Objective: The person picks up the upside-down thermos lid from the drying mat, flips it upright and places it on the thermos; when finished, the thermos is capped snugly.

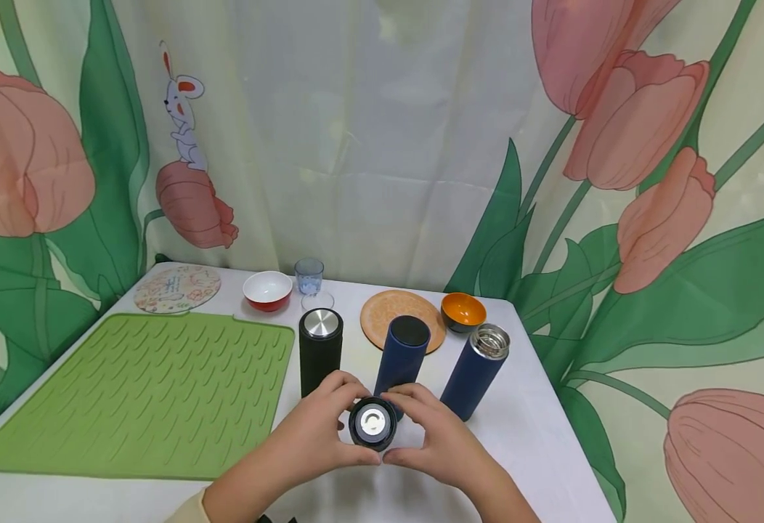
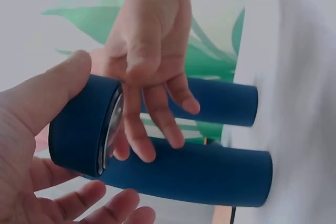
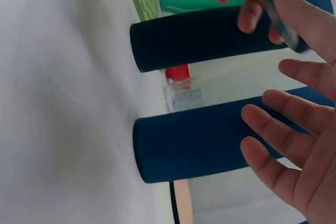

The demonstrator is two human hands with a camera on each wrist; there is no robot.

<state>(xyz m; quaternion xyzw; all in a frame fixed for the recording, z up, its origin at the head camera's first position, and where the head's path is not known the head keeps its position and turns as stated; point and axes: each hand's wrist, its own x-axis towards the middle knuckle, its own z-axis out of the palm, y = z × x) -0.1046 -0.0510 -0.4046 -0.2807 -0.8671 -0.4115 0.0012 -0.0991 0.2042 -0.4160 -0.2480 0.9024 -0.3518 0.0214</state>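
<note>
Both hands meet in the head view around a round dark blue bottle lid (image 1: 372, 423), with a silver disc inside its black ring. My left hand (image 1: 326, 421) grips one side of it between thumb and fingers. From the other side my right hand (image 1: 437, 434) pinches its edge with thumb and forefinger, the other fingers spread. In the left wrist view the lid (image 2: 79, 124) is held above the table. Just beyond the hands stand a black bottle (image 1: 320, 356) with a silver top, a blue bottle (image 1: 400, 356) with a black top and an uncapped blue bottle (image 1: 473, 378) with a steel mouth.
A green ridged mat (image 1: 147, 392) covers the table's left side. Along the back are a patterned round mat (image 1: 178, 288), a red-and-white bowl (image 1: 268, 290), a glass (image 1: 309, 276), a round wooden board (image 1: 382, 309) and an orange bowl (image 1: 463, 311). A tulip-print curtain (image 1: 382, 145) hangs behind.
</note>
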